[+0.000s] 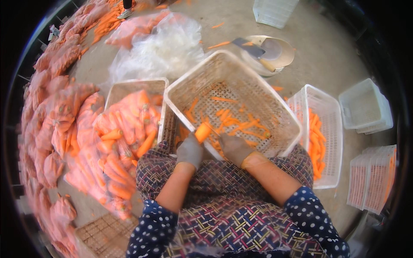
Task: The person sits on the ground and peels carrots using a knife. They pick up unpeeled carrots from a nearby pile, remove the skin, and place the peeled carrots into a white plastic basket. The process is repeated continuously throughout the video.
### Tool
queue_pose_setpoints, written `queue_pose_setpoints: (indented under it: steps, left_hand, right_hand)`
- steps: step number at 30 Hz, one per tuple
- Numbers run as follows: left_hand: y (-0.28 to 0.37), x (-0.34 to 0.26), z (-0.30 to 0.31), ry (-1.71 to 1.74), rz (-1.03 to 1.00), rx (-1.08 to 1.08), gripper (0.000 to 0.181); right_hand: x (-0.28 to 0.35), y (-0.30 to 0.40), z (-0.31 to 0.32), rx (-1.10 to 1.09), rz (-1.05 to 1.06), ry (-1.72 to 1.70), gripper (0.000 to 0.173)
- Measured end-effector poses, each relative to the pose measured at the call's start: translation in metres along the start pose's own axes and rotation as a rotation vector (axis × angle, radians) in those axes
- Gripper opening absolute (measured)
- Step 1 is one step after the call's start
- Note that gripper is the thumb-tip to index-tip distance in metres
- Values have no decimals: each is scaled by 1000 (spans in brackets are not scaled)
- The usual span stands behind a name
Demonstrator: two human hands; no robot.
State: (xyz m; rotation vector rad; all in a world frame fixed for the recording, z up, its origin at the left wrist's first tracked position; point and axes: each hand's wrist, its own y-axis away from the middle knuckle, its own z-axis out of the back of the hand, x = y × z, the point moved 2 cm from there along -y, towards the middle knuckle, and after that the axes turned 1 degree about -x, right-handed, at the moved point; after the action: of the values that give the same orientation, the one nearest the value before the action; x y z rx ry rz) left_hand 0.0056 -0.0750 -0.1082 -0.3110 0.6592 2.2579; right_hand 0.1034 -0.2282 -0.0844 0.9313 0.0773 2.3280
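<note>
My gloved left hand (189,151) grips a thick carrot (203,132) over the near left rim of a tilted, dirty white plastic crate (258,84). Close to the carrot's right side, my gloved right hand (234,149) is closed around a tool whose handle is hidden; a thin edge like a blade shows between hand and carrot. Carrot pieces and strips (230,120) lie on the crate's perforated bottom. Left of it, a clear plastic bag of carrots (121,142) rests in and over another crate (135,82). To the right, a white crate (332,135) holds peeled-looking carrots (315,145).
Carrot sacks (55,113) are piled along the left. Ahead lie crumpled clear plastic (161,51) and a round pale container (284,53) with a wooden-handled blade (250,48) across it. Empty white crates (364,106) stand far right. A person's shoe (125,14) shows at the top.
</note>
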Motion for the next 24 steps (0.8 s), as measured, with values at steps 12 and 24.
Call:
queue_pose_setpoints:
  steps: [12,24]
  left_hand:
    - [0,20,-16,291,-162,-139,46]
    - [45,-70,33,16,-459,-194,41]
  right_hand:
    - [-61,-58,-36,292,-270,-15,31]
    - [14,-13,70,-692,-102,-1406,25]
